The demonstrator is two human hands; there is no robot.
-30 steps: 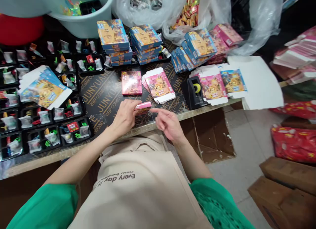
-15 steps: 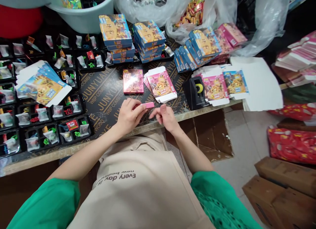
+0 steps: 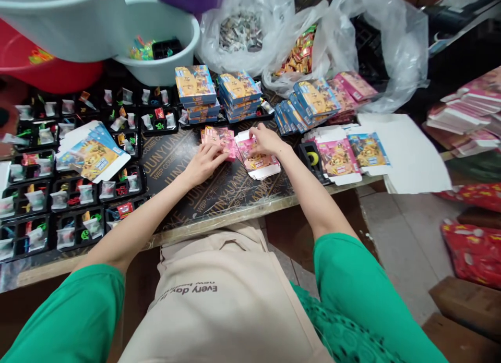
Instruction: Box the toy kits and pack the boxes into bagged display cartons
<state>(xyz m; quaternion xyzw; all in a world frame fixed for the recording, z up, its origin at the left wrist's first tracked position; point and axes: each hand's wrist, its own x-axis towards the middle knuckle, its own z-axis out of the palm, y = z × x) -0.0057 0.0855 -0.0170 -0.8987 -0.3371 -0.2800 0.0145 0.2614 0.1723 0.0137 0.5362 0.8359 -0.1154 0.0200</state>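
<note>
My left hand (image 3: 207,162) is at the near left edge of a pink printed box (image 3: 223,137), its fingers closed together against it. A second pink box appears to lie beneath, mostly hidden. To the right, my right hand (image 3: 266,141) reaches over a small pile of flat pink cartons (image 3: 263,165) with white flaps. Its thumb and fingers are spread at the pile's upper left, and I cannot see a carton lifted in them. Behind the pink box stand two stacks of blue boxes (image 3: 195,86).
Black trays (image 3: 80,193) of small wrapped items cover the left, with flat blue cartons (image 3: 96,157) on them. A tape dispenser (image 3: 312,157) and more cartons (image 3: 336,157) lie right. Tubs (image 3: 160,65) and plastic bags (image 3: 242,39) line the back.
My left hand has carried the pink box forward to the one on the table. My right hand has moved forward onto the flat pink cartons. The view has shifted slightly.
</note>
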